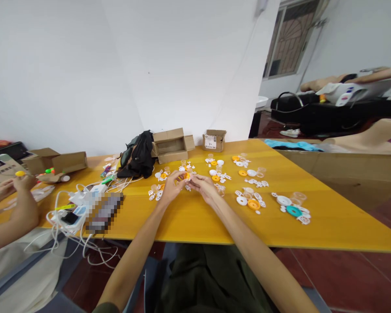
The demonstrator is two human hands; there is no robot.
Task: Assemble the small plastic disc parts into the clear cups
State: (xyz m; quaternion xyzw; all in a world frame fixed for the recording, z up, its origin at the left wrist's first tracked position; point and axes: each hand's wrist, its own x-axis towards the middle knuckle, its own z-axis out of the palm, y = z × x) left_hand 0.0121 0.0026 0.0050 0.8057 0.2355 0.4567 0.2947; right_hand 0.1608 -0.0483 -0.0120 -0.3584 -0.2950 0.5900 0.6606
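Note:
Above the middle of the table, my left hand [172, 187] is closed on a small orange plastic part [187, 175]. My right hand [204, 187] meets it from the right with its fingertips pinched together. Something small and pale shows at those fingertips, too small to make out. Around both hands lie groups of loose plastic parts: orange discs [254, 204], white discs [242, 200], clear cups [248, 192] and white cut-out pieces [262, 183]. A group on the right has a teal disc [293, 211] instead of an orange one.
At the back stand an open cardboard box [172, 150], a smaller box [214, 141] and a black bag [138, 154]. Left of me lie a white power strip [80, 211] with tangled cables and a blurred-out dark object [104, 213]. Another person's hand [24, 182] holds a yellow piece.

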